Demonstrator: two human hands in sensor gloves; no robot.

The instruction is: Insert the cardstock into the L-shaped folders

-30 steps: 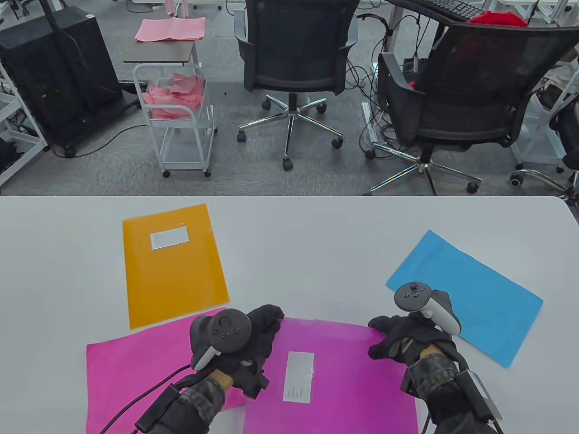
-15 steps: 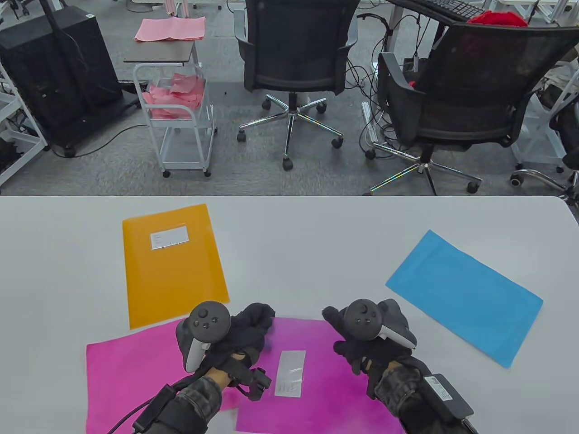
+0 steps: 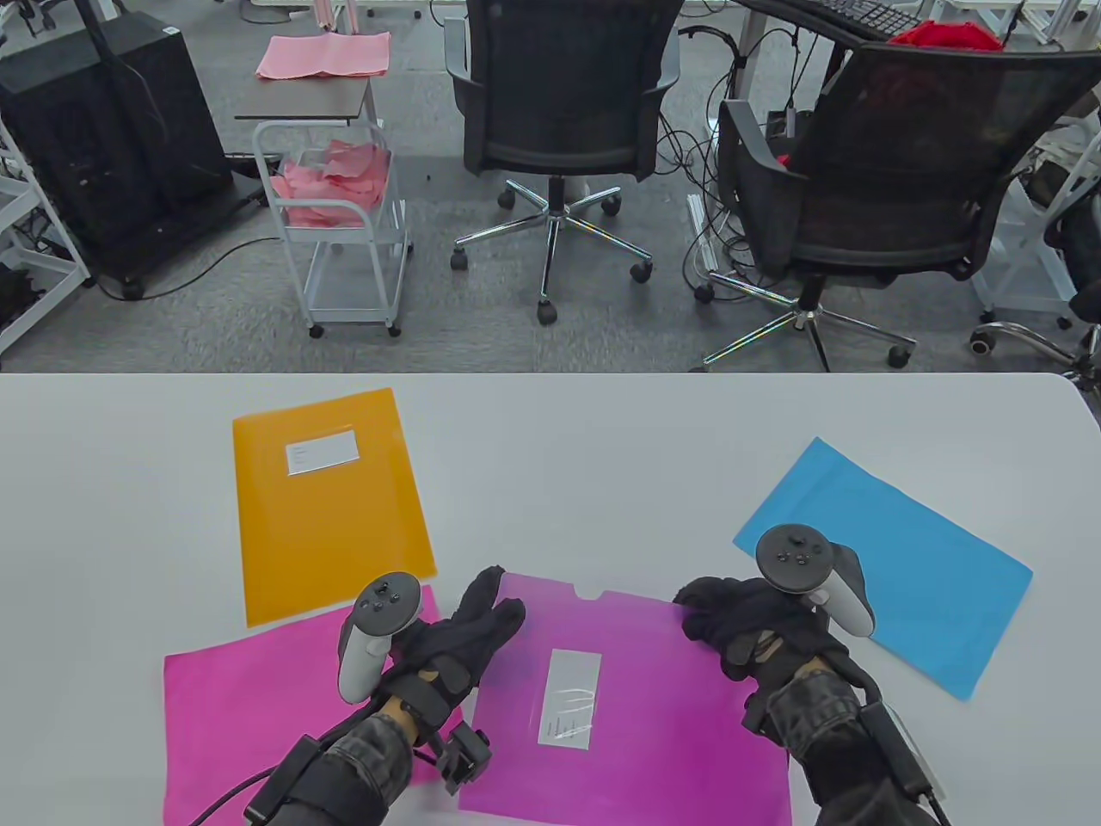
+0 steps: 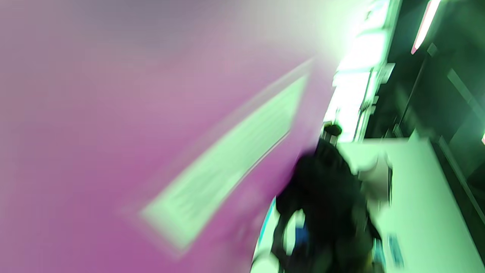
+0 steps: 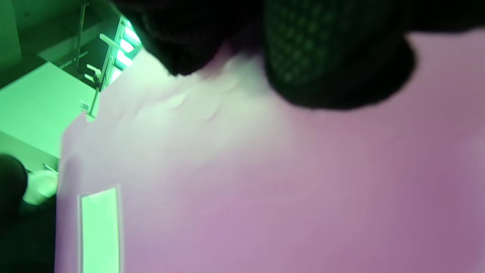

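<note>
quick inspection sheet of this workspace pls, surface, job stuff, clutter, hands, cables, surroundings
surface: white table, flat.
job's things: translucent magenta L-shaped folder with white label; magenta cardstock sheet partly under it; orange labelled folder; blue cardstock sheet.
clutter: nothing seen.
hands: left hand fingers straight at the magenta folder's far left corner; right hand curled on its far right corner.
cables: black lead off left wrist; floor cables behind.
surroundings: two black office chairs, white cart holding pink paper.

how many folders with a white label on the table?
2. The orange folder lies far left; the magenta folder is near centre between both hands, partly over the pink cardstock. The blue sheet shows no label.
</note>
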